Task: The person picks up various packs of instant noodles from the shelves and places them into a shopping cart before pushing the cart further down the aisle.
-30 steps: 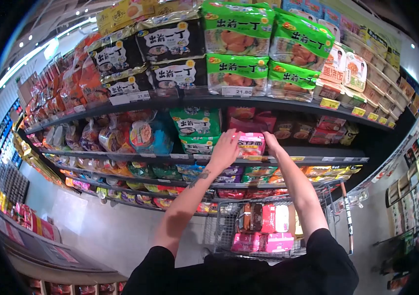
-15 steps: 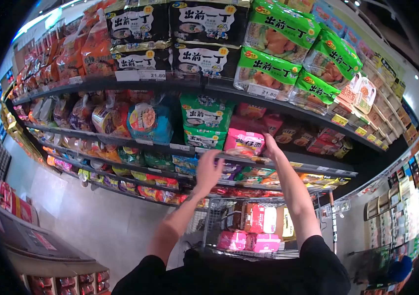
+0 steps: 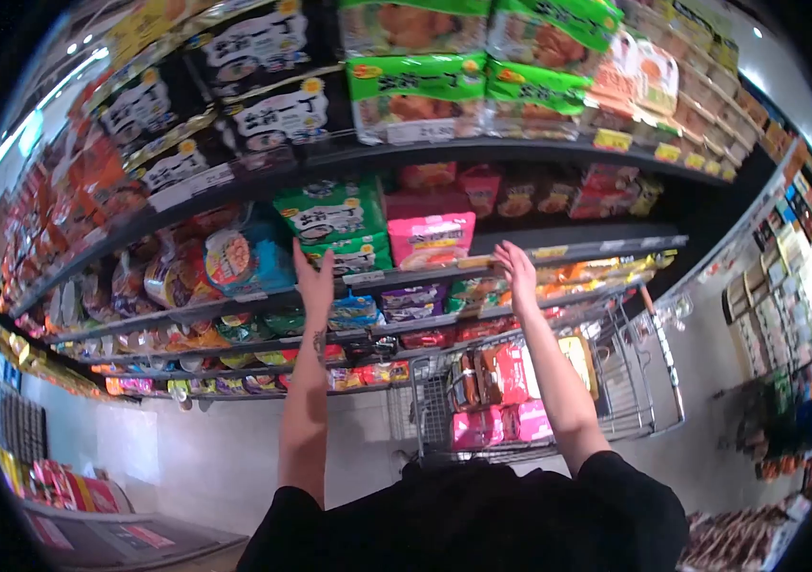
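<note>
My left hand (image 3: pixel 314 278) reaches up to the middle shelf, thumb and fingers apart, fingertips right at the lower green noodle pack (image 3: pixel 362 258). Another green noodle pack (image 3: pixel 331 212) lies stacked on top of that one. To their right sits a pink noodle pack (image 3: pixel 432 238) at the front of the same shelf. My right hand (image 3: pixel 517 275) is held in front of the shelf edge, to the right of the pink pack, with its fingers stretched out and nothing in it.
Below my right arm stands a wire shopping cart (image 3: pixel 623 386) holding pink packs (image 3: pixel 503 425) and red and brown packs (image 3: pixel 509 372). Overhead, the upper shelf (image 3: pixel 482 150) juts out with black and green noodle packs. A dark counter (image 3: pixel 139 543) is at lower left.
My right hand has come away from the pink pack, which stays on the shelf. My left hand has moved left to the green packs. The view has turned right and down.
</note>
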